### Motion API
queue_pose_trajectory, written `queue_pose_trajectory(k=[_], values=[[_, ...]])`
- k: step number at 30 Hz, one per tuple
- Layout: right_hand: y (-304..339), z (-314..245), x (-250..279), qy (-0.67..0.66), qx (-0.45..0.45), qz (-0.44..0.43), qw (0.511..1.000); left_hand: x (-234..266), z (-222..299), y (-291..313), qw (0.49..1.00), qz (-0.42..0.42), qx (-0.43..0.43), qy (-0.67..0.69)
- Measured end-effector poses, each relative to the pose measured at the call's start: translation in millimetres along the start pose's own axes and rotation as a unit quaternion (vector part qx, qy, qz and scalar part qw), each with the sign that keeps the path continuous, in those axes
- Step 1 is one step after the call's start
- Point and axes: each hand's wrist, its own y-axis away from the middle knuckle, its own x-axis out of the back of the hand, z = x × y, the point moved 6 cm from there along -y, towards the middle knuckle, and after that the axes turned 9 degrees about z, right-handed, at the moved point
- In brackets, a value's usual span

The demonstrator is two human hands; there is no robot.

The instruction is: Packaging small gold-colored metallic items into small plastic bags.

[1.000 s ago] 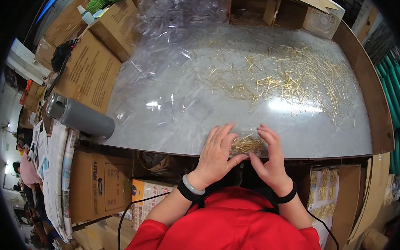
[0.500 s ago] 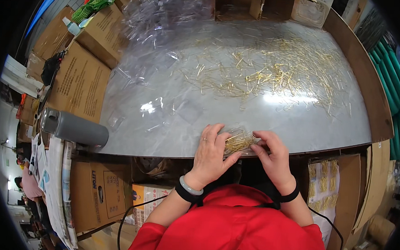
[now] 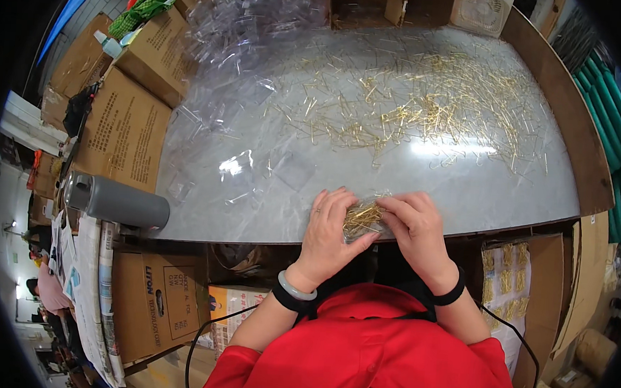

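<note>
At the table's near edge, a clear plastic bag of gold wire hooks [image 3: 363, 216] lies between my hands. My left hand [image 3: 325, 228] is closed around its left side, thumb along the near edge. The fingers and thumb of my right hand [image 3: 418, 229] pinch the bag's right end. Farther back, many loose gold wire hooks [image 3: 448, 113] are spread over the grey table [image 3: 367, 179]. Some clear empty bags [image 3: 238, 172] lie flat to the left of my hands, and a heap of clear plastic bags [image 3: 226, 56] fills the far left.
A grey bottle [image 3: 117, 200] lies at the left edge. Cardboard boxes [image 3: 121, 128] wall the left side, and a cardboard strip [image 3: 564, 109] borders the right. Below the right edge, an open carton [image 3: 545, 276] holds bags of hooks [image 3: 506, 274]. Another person [image 3: 49, 289] is far left.
My right hand has shifted slightly left and up over the bag's end, its fingers now bent further over the hooks. The left hand stays nearly in place.
</note>
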Motion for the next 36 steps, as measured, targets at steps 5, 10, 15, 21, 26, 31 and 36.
queue_pose_trajectory(k=[5,10,15,21,26,31,36], values=[[9,22,4,-0.054,-0.134,0.054,0.988,1,1,1,1.000,0.008,-0.001,-0.010],[0,28,-4,-0.006,-0.137,-0.030,0.990,-1,3,0,1.000,-0.001,-0.007,-0.014],[-1,43,-7,-0.066,-0.222,-0.074,0.970,-3,7,1,0.999,-0.022,-0.017,-0.044],[-9,46,-6,-0.020,-0.210,-0.118,0.970,-6,6,4,0.999,-0.018,-0.017,-0.044],[-9,50,3,-0.059,-0.256,-0.110,0.959,-5,6,3,0.999,-0.015,-0.017,-0.036],[-9,31,2,-0.021,-0.149,-0.070,0.986,-7,5,4,0.999,-0.013,-0.015,-0.028],[2,33,-1,-0.034,-0.176,-0.068,0.981,-5,2,4,1.000,-0.011,-0.008,-0.024]])
